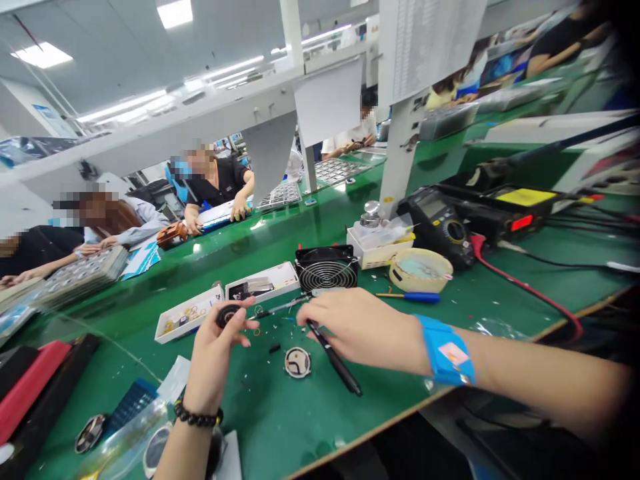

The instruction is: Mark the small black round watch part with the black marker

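Note:
My left hand (217,350) is closed around a small round black part (229,316), held up above the bench between thumb and fingers. To the right, my right hand (357,327) reaches over the bench with its fingers bent down on a black pen (336,363), whose end slants toward the front edge. A round watch case (297,363) with a pale inside lies between my hands. Beside it rests a tiny black piece (275,347). Beyond my fingertips lies a thin pen-like tool (280,307).
White boxes (189,320) of small parts, a black fan (327,268), a round tub (421,270) and a blue-handled screwdriver (420,297) stand behind my hands. A multimeter (440,223) is at right. Plastic bags (135,433) lie at front left. People work across the bench.

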`<state>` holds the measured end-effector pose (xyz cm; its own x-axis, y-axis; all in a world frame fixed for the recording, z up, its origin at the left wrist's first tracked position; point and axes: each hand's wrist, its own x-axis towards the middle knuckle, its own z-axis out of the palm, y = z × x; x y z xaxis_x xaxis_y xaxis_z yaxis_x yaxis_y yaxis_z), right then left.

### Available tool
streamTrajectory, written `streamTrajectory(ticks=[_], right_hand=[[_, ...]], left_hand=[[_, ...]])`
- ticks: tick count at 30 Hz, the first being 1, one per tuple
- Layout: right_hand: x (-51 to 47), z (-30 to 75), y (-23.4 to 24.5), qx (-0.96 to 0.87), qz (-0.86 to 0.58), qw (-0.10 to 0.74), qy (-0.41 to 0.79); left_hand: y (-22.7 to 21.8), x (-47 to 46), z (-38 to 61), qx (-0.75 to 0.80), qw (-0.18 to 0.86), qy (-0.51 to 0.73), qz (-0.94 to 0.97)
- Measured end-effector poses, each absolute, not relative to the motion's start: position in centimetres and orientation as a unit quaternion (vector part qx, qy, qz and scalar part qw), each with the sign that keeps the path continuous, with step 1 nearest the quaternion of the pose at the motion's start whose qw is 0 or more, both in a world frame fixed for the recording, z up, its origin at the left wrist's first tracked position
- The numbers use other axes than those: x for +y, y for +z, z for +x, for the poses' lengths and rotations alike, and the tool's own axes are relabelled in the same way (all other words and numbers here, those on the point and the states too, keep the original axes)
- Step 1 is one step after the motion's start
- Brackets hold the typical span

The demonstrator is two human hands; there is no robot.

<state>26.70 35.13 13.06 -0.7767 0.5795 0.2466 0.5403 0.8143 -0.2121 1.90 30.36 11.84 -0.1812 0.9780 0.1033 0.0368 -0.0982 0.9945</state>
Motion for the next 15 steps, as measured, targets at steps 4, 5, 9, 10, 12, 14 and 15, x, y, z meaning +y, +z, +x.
streamTrajectory(ticks=[4,5,9,10,12,14,15], right_hand=[[34.7,29.4,10.6,-0.938,-0.342,0.052,-0.013],[34.8,30.0,10.0,-0.935,-0.352,0.036,-0.029],[35.2,30.9,8.9,-0.928,-0.368,0.037,-0.054],[35.1,30.6,9.0,-0.928,-0.364,0.052,-0.051],[34.6,29.6,9.5,-0.933,-0.348,0.087,-0.035],[33.8,27.9,10.3,-0.943,-0.315,0.111,-0.008],[33.3,26.8,10.8,-0.948,-0.295,0.117,0.007]], left_hand=[[12.5,30.2,0.7,0.49,0.393,0.629,0.457],[12.7,30.2,0.4,0.476,0.389,0.65,0.446],[13.5,30.1,-1.3,0.412,0.362,0.745,0.38],[13.8,30.0,-1.9,0.396,0.35,0.77,0.358],[14.2,29.8,-3.1,0.372,0.32,0.812,0.315],[14.6,29.6,-4.7,0.357,0.283,0.845,0.28],[14.7,29.4,-5.5,0.352,0.264,0.858,0.264]])
